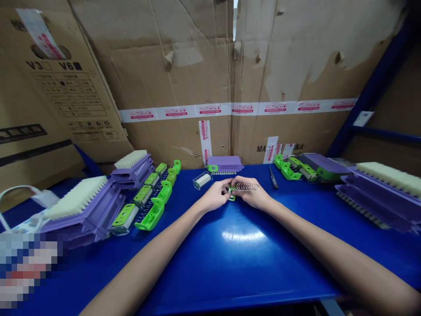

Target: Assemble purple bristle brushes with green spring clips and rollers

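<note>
Both of my hands meet over the blue table [245, 267]. The fingers of my left hand [214, 194] are closed on the left side of a small green plastic piece [232, 198]. My right hand [255, 198] pinches the same piece from the other side. A metal coil spring [246, 187] stretches sideways from the piece across the back of my right hand. My fingers hide most of the green piece and the spring's near end. Just beyond my hands sits a purple brush body [226, 164] with a green end, bristles down. A clear case with a white block [203, 180] lies left of them.
At left stand stacked purple brushes [82, 204], beside rows of green-topped clear cases [126, 215] and green end pieces [153, 214]. A dark screwdriver [273, 178] lies right of my hands. More purple brushes [381, 193] are at right. Cardboard [184, 74] walls the back.
</note>
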The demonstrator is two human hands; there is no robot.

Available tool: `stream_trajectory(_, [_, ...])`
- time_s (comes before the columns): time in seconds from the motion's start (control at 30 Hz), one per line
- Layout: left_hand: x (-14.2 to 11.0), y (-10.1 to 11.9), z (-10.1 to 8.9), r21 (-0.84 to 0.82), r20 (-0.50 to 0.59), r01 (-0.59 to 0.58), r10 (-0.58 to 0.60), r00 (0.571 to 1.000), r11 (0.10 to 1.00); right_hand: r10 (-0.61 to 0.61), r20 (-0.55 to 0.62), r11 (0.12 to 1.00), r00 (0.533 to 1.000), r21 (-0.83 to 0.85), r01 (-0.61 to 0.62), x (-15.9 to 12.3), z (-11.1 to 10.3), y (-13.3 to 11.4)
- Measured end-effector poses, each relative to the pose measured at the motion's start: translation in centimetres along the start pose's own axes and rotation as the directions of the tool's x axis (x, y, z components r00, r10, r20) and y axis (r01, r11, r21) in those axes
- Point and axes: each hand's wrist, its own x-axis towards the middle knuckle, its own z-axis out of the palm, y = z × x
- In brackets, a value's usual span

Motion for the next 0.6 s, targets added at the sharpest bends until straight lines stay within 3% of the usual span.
stream_trajectory(0.13, [0.07, -0.09, 0.0, -0.031, 0.008, 0.007, -0.006, 1.0, 0.999, 0.039, 0.0, 0.999, 0.999, 0.009, -0.039, 0.05, 0.05, -0.12])
stream_trajectory(0.43, [0.09, -0.08, -0.49, -0.084, 0.079, 0.02, -0.013, 0.997, 0.996, -0.074, 0.075, 0.992, 0.994, -0.092, 0.081, 0.25, -0.84, 0.29])
stream_trajectory(0.6, [0.12, -0.22, -0.47, -0.093, 0.074, 0.024, -0.017, 0.997, 0.995, -0.057, 0.059, 0.986, 0.997, -0.154, 0.065, 0.11, -0.77, 0.18])
